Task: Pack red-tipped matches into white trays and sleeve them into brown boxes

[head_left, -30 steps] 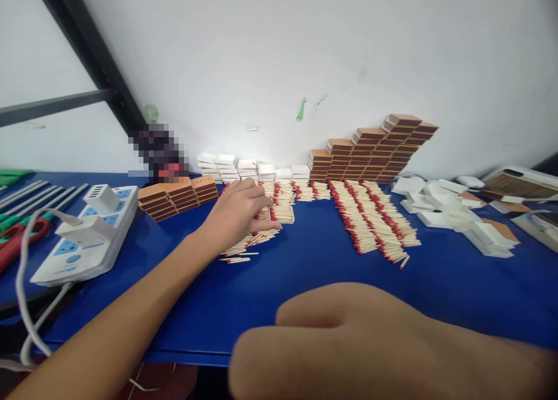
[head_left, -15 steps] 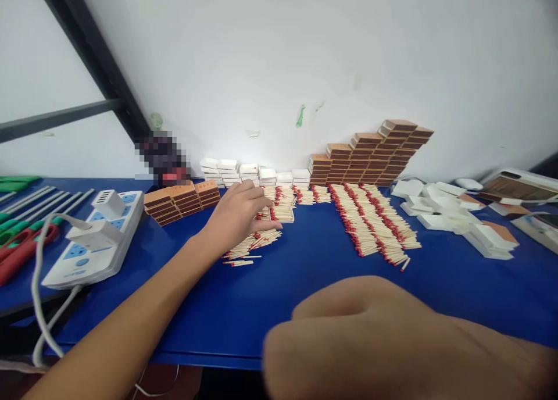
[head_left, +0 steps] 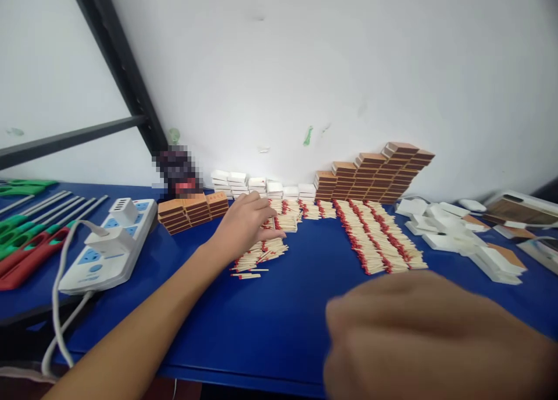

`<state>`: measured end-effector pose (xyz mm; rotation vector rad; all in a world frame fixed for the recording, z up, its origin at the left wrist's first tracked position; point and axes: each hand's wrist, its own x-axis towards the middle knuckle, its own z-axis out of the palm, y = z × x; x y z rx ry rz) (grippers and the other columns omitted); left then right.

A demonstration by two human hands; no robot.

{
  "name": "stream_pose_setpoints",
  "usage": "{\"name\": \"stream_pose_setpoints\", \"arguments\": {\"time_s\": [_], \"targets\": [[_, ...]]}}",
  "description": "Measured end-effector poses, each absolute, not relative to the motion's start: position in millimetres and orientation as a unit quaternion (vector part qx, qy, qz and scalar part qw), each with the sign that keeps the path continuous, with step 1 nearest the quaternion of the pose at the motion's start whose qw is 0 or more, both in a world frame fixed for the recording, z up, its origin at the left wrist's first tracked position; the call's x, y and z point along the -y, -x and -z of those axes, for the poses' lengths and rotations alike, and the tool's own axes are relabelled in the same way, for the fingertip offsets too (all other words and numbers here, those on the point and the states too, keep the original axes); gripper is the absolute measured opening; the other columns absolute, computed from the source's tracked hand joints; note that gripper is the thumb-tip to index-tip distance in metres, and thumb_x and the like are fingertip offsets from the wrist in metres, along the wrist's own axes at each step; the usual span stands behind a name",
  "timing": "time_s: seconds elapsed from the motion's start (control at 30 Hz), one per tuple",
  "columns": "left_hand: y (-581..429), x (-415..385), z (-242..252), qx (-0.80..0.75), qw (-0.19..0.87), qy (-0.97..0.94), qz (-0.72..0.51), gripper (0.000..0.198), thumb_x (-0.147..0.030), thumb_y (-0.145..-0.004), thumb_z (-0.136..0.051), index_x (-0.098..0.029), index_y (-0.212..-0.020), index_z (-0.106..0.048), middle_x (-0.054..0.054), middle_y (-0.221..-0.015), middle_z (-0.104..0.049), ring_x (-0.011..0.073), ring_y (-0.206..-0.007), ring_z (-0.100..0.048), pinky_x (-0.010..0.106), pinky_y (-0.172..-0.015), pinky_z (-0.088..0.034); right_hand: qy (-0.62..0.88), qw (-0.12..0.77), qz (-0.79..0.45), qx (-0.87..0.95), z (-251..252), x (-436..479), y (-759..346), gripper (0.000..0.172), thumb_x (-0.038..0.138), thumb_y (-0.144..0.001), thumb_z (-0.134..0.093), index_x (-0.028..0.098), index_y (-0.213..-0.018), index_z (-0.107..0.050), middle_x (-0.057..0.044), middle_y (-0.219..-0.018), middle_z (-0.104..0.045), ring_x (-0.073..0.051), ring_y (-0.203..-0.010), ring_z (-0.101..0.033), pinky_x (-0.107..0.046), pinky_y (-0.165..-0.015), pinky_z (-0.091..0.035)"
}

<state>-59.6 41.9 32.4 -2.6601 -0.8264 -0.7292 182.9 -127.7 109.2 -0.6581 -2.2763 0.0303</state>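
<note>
My left hand (head_left: 248,224) reaches over a heap of red-tipped matches (head_left: 257,254) left of the table's middle. Its fingers and thumb curve round a matchbox tray (head_left: 274,221), mostly covered by the hand, with matches in and around it. My right hand (head_left: 429,336) is blurred and close to the camera at the lower right, fingers curled in. Whatever it may hold is hidden. Beyond it lie long rows of matches (head_left: 370,237), side by side. Small bundles of matches (head_left: 310,209) lie in front of stacked white trays (head_left: 238,184) along the wall.
Closed brown matchboxes are piled in a stepped stack (head_left: 370,176) at the back and a lower stack (head_left: 192,212) at left. A power strip (head_left: 117,249) with a cable and red-and-green-handled tools (head_left: 35,243) occupy the left. Loose white box parts (head_left: 453,228) lie at right.
The view has tilted up, so the table sits lower in it. My right hand has shifted rightward in the picture, still curled. My left hand remains at the tray.
</note>
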Motion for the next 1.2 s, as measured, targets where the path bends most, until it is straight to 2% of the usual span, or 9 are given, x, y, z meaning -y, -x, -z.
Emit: {"name": "stream_pose_setpoints", "arguments": {"time_s": [0.1,0.17,0.3,0.4,0.53,0.7,0.83,1.03,1.2], "targets": [[61.2,-42.6,-31.4,0.299,0.125,0.914,0.246,0.041,-0.056,-0.096,-0.070,-0.015,-0.095,-0.074,0.007,-0.090,-0.070,0.0231,-0.090,-0.056,0.035,-0.082,-0.040,0.309,0.266,-0.015,0.913,-119.4,82.1,-187.0,0.017,0.027,-0.095,-0.060,0.036,-0.096,-0.074,-0.001,-0.077,-0.074,-0.020,-0.067,-0.066,-0.035,-0.056,-0.052],[61.3,-43.4,-29.5,0.306,0.118,0.912,0.246,0.044,-0.060,-0.092,-0.072,-0.015,-0.095,-0.074,0.006,-0.088,-0.070,0.0233,-0.090,-0.058,0.035,-0.083,-0.040,0.396,0.258,0.029,0.881,-121.9,36.3,-208.5,0.016,0.023,-0.095,-0.058,0.029,-0.088,-0.071,0.000,-0.071,-0.070,-0.018,-0.059,-0.060,-0.033,-0.055,-0.045],[60.9,-44.5,-24.3,0.307,0.108,0.914,0.240,0.047,-0.062,-0.091,-0.072,-0.015,-0.098,-0.075,0.007,-0.089,-0.071,0.0234,-0.091,-0.060,0.035,-0.084,-0.042,0.545,0.217,0.131,0.799,-126.2,-45.2,-272.5,0.016,0.027,-0.094,-0.061,0.021,-0.084,-0.072,-0.005,-0.076,-0.070,-0.019,-0.066,-0.059,-0.036,-0.066,-0.042],[60.9,-45.5,-20.6,0.306,0.103,0.916,0.239,0.046,-0.060,-0.092,-0.072,-0.015,-0.101,-0.075,0.007,-0.088,-0.072,0.0238,-0.091,-0.060,0.036,-0.083,-0.042,0.602,0.185,0.137,0.764,-137.5,-67.1,-304.4,0.019,0.030,-0.096,-0.062,0.018,-0.091,-0.076,-0.010,-0.089,-0.074,-0.021,-0.075,-0.060,-0.036,-0.068,-0.041],[60.4,-46.6,-17.7,0.301,0.107,0.916,0.244,0.042,-0.058,-0.096,-0.070,-0.016,-0.101,-0.075,0.006,-0.087,-0.073,0.0232,-0.091,-0.061,0.036,-0.082,-0.042,0.634,0.209,0.142,0.731,-158.2,-64.0,-319.6,0.037,0.040,-0.102,-0.053,0.013,-0.096,-0.076,-0.013,-0.095,-0.074,-0.019,-0.079,-0.058,-0.038,-0.071,-0.039],[59.9,-45.6,-18.3,0.300,0.099,0.917,0.243,0.043,-0.058,-0.096,-0.070,-0.016,-0.101,-0.075,0.006,-0.086,-0.073,0.0231,-0.089,-0.060,0.036,-0.081,-0.042,0.694,0.198,0.154,0.675,-165.9,-66.4,-333.3,0.049,0.057,-0.100,-0.055,0.013,-0.099,-0.076,-0.017,-0.102,-0.075,-0.018,-0.078,-0.054,-0.039,-0.070,-0.036],[60.0,-44.8,-18.9,0.299,0.095,0.918,0.244,0.045,-0.060,-0.094,-0.071,-0.016,-0.103,-0.075,0.006,-0.086,-0.073,0.0235,-0.090,-0.060,0.036,-0.081,-0.042,0.751,0.159,0.140,0.626,-161.3,-70.8,-342.0,0.065,0.071,-0.096,-0.052,0.011,-0.111,-0.074,-0.023,-0.111,-0.074,-0.025,-0.086,-0.059,-0.041,-0.069,-0.034],[59.8,-45.6,-19.0,0.299,0.095,0.918,0.244,0.042,-0.057,-0.099,-0.067,-0.016,-0.103,-0.075,0.007,-0.087,-0.073,0.0233,-0.090,-0.059,0.036,-0.082,-0.043,0.793,0.122,0.098,0.589,-158.1,-73.7,-343.1,0.074,0.074,-0.094,-0.053,0.010,-0.125,-0.069,-0.027,-0.121,-0.072,-0.030,-0.097,-0.060,-0.042,-0.070,-0.035],[60.0,-46.0,-20.4,0.299,0.093,0.918,0.241,0.049,-0.062,-0.092,-0.070,-0.015,-0.103,-0.075,0.006,-0.088,-0.073,0.0238,-0.090,-0.059,0.036,-0.083,-0.043,0.787,0.140,0.098,0.592,-155.1,-73.0,-343.7,0.077,0.075,-0.094,-0.051,0.008,-0.126,-0.067,-0.029,-0.120,-0.072,-0.030,-0.096,-0.059,-0.042,-0.071,-0.037]]}}
